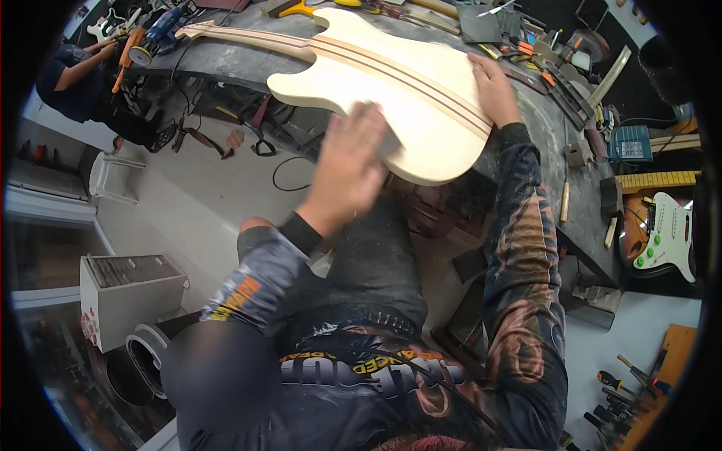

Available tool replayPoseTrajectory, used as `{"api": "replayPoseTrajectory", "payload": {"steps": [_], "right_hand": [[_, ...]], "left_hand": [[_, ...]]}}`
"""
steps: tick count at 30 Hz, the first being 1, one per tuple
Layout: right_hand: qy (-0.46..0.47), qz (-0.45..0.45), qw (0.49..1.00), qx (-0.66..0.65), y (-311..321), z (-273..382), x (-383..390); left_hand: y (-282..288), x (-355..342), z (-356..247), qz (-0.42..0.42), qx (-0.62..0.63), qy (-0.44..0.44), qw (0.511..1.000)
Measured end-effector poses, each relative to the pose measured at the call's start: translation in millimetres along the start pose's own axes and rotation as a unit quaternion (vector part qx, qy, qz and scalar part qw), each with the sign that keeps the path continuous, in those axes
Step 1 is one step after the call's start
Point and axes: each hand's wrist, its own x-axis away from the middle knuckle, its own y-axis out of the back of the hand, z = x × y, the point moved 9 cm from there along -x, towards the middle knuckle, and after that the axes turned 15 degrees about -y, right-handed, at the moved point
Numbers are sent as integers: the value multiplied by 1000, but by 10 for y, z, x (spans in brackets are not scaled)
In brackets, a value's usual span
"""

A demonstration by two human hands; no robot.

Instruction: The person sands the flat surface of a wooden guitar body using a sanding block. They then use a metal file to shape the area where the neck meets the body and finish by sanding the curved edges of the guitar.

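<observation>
Over the near edge of the tabletop (233,65), here's the guitar (402,64), broad pale face up, neck (256,37) off to my left, dark stripes (406,80) running down the middle, and the rounded near side jutting out past the edge. My right fingers (487,71) are grasping the rim at the far right end; the thumb is hidden. And on the near side, my left fingers (365,124), blurred, hold a dark pad (390,143) to the wood; how tightly, I can't tell!

Looks like smoothing by hand, and the trick, I'd say, is even pressure: the pad flat to the face, long strokes with the grain, following those stripes. Easy at the rim, where tipping could round the curve too far. And that right hold matters: with this overhang, one hard push could swing the neck.
</observation>
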Motion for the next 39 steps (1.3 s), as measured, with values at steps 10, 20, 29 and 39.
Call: {"api": "replayPoseTrajectory", "payload": {"steps": [10, 20, 29, 39], "right_hand": [[-2, 5, 1000, 21, 38, 19, -8], [-5, 18, 998, 53, 17, 33, 13], [-19, 32, 998, 41, 15, 120, 10], [-43, 41, 997, 40, 73, 67, 40]], "left_hand": [[-254, 172, -25, -72, 18, -13, 997], [-218, 189, -48, -69, 33, -73, 994], [-104, 254, 362, -164, 19, -10, 986], [210, 143, 920, -75, -126, -68, 987]]}}
